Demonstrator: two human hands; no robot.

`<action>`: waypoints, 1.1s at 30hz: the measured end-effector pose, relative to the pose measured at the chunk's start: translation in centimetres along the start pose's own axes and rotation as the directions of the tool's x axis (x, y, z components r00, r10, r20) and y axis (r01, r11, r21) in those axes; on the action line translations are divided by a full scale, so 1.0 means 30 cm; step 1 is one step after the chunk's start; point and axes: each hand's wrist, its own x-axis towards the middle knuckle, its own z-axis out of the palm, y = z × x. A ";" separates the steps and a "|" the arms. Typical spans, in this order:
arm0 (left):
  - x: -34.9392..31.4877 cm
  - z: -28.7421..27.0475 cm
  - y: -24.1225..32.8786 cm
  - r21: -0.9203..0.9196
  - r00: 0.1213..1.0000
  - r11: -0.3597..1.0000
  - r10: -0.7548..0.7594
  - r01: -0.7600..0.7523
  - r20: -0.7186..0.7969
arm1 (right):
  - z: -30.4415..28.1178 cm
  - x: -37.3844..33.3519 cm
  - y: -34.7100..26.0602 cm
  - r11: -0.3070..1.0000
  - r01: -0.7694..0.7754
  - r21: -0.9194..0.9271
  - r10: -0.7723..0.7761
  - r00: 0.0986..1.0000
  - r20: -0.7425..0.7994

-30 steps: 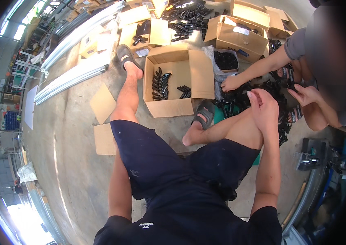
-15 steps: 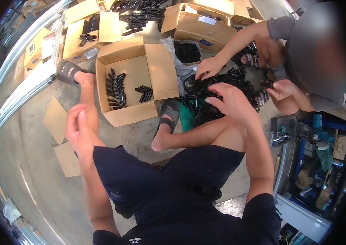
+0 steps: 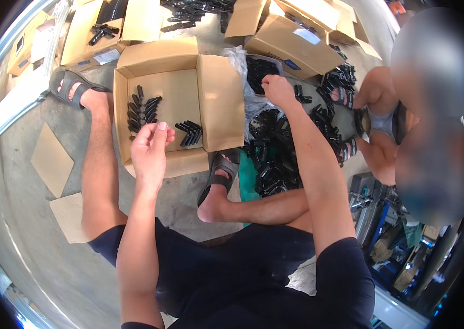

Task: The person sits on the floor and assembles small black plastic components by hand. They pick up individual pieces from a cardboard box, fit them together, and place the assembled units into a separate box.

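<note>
An opened cardboard box [image 3: 222, 104] stands between my feet, with rows of short black angled plastic pieces [image 3: 191, 133] on its bottom. Over the box's near left part hovers my left hand [image 3: 151, 151], fingers curled in and thumb against them; what they hold, if anything, cannot be made out. My right hand [image 3: 279, 90] reaches to the edge of a small bin of black parts [image 3: 259, 71] beside the box. Its fingers are pinched, their contents hidden. Below that forearm lies a heap of glossy black pieces [image 3: 273, 159], partly on a green sheet [image 3: 249, 175].
Further cardboard boxes [image 3: 292, 46] stand at the back, and another box [image 3: 87, 46] at the far left. Crumpled clear plastic [image 3: 237, 60] hangs by the bin. A co-worker's legs [image 3: 380, 131] are at the right. Flat cardboard pieces [image 3: 51, 159] lie on the left floor.
My left hand has moved right and forward over the box, its fingers curling. My right hand has gone from above the heap up to the bin. The co-worker's reaching arm has withdrawn.
</note>
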 end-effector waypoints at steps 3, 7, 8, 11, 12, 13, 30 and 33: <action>-0.006 0.001 0.074 -0.041 1.000 0.999 0.029 -0.029 -0.006 | 0.127 0.119 0.029 0.998 -0.052 -0.021 0.050 0.997 -0.054; 0.007 -0.019 0.113 -0.074 0.999 0.997 0.023 -0.025 -0.022 | 0.240 0.201 0.020 0.994 -0.088 -0.059 0.081 0.990 -0.120; 0.006 -0.031 0.106 -0.081 0.999 0.997 0.013 -0.017 -0.040 | 0.255 0.209 -0.005 0.994 -0.076 -0.074 0.066 0.989 -0.131; 0.015 -0.045 0.066 -0.091 0.998 0.996 -0.026 0.020 -0.061 | 0.272 0.222 -0.011 0.995 -0.097 -0.038 0.093 0.990 -0.102; 0.016 -0.050 0.052 -0.085 0.998 0.996 -0.029 0.024 -0.062 | 0.281 0.223 -0.007 0.994 -0.083 -0.074 0.076 0.992 -0.098; 0.017 -0.052 0.047 -0.075 0.997 0.997 -0.035 0.030 -0.064 | 0.275 0.233 -0.015 0.993 -0.051 -0.107 0.040 0.994 -0.104; 0.111 -0.136 -0.077 0.158 0.949 0.987 0.047 0.003 -0.311 | 0.290 0.185 0.070 0.997 -0.078 0.009 0.079 0.995 -0.061; 0.126 -0.174 -0.111 0.507 0.962 0.855 0.041 0.106 -0.270 | 0.262 0.171 -0.015 0.988 -0.150 0.022 0.151 0.983 -0.107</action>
